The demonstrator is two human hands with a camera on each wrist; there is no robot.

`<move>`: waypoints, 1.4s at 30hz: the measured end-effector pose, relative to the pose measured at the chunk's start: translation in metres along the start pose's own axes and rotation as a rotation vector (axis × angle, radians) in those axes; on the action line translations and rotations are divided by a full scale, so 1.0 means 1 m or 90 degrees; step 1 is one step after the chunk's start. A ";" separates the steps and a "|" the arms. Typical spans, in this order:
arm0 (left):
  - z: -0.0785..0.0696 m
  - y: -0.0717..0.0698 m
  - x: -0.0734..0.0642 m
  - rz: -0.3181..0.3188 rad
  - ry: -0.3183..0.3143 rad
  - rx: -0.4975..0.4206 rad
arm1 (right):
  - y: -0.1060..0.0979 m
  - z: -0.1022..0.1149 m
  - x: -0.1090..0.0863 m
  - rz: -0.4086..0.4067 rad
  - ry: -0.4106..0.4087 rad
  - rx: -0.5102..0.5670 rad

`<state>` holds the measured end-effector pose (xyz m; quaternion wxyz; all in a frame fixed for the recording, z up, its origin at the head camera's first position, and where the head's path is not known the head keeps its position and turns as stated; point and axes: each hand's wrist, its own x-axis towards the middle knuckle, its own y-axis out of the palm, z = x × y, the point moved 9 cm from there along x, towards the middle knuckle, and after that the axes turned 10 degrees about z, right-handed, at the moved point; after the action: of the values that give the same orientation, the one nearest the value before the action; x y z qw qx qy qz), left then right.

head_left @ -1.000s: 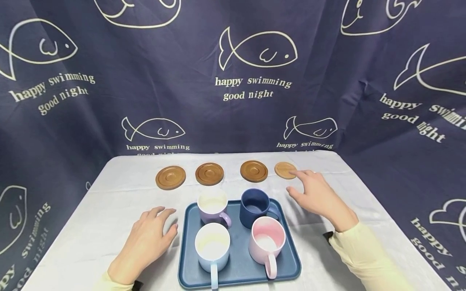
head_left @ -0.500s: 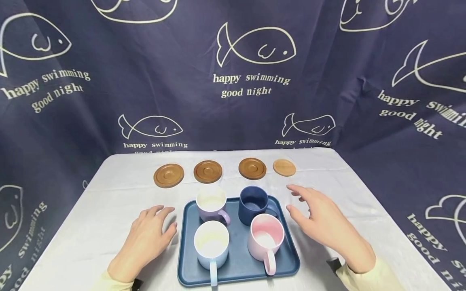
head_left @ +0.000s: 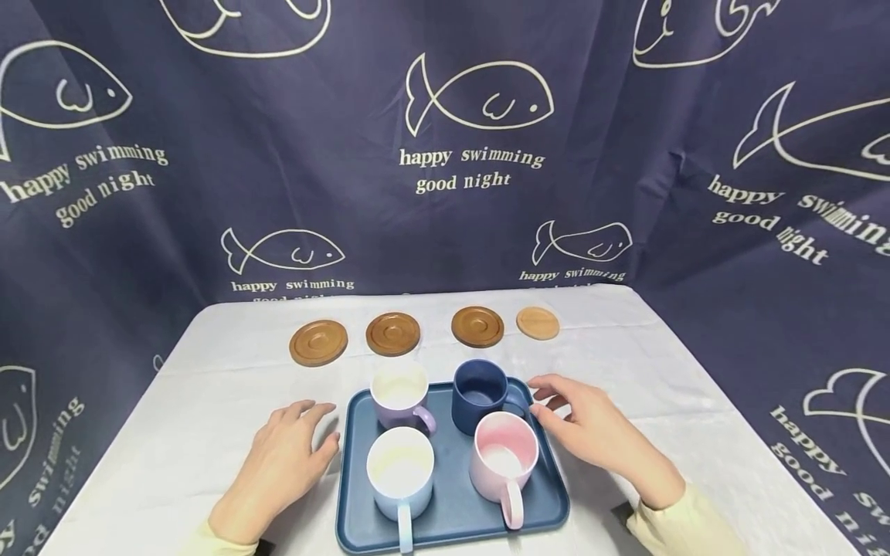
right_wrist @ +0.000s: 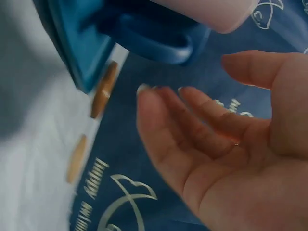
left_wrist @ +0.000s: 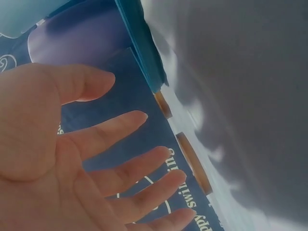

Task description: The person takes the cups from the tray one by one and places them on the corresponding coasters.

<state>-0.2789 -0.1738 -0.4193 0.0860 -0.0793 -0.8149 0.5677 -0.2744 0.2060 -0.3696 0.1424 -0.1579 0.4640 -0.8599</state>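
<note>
A blue tray [head_left: 452, 510] carries a purple mug [head_left: 398, 401], a dark blue mug [head_left: 480, 398], a light blue mug [head_left: 401, 471] and a pink mug [head_left: 502, 463]. My right hand [head_left: 591, 425] is beside the tray's right edge, close to the dark blue mug's handle [right_wrist: 154, 45]; its fingers are bent a little and hold nothing. In the right wrist view a gap shows between fingertips and handle. On the tray's left side, my left hand [head_left: 281, 463] lies with relaxed, spread fingers and nothing in them, as the left wrist view also shows.
Behind the tray a row of round wooden coasters crosses the white cloth: one at left [head_left: 318, 343], two darker ones in the middle, and a smaller, paler coaster [head_left: 538, 323] at right. A navy curtain [head_left: 473, 232] with fish prints hangs behind the table.
My right hand has drawn back from the pale coaster at the right, toward the tray and the dark blue mug's handle. The left hand has stayed put. The head view has shifted slightly.
</note>
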 end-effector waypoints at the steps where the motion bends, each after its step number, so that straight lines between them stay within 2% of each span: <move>1: 0.000 0.002 0.000 0.006 -0.001 -0.001 | 0.004 -0.004 0.003 0.012 0.004 0.018; 6: 0.000 0.008 -0.001 0.025 -0.011 -0.006 | 0.018 -0.019 0.013 0.046 0.020 0.072; 13: -0.004 0.015 0.003 0.057 -0.016 -0.027 | 0.030 -0.031 0.020 0.089 0.066 0.093; 18: -0.005 0.019 0.008 0.066 -0.017 -0.051 | 0.036 -0.030 0.022 0.108 0.053 0.091; 25: -0.007 0.029 0.019 0.116 -0.050 -0.117 | 0.043 -0.028 0.022 0.123 0.040 0.147; 29: -0.009 0.029 0.024 0.104 -0.056 -0.128 | 0.042 -0.027 0.023 0.109 0.034 0.119; 34: -0.010 0.025 0.026 0.080 -0.055 -0.124 | 0.042 -0.026 0.025 0.109 0.034 0.117; 42: -0.011 0.027 0.026 0.075 -0.058 -0.118 | 0.045 -0.028 0.026 0.116 0.031 0.111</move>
<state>-0.3009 -0.1489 -0.4397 0.0077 -0.1088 -0.8610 0.4968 -0.3043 0.1930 -0.4182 0.2220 -0.0811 0.4033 -0.8840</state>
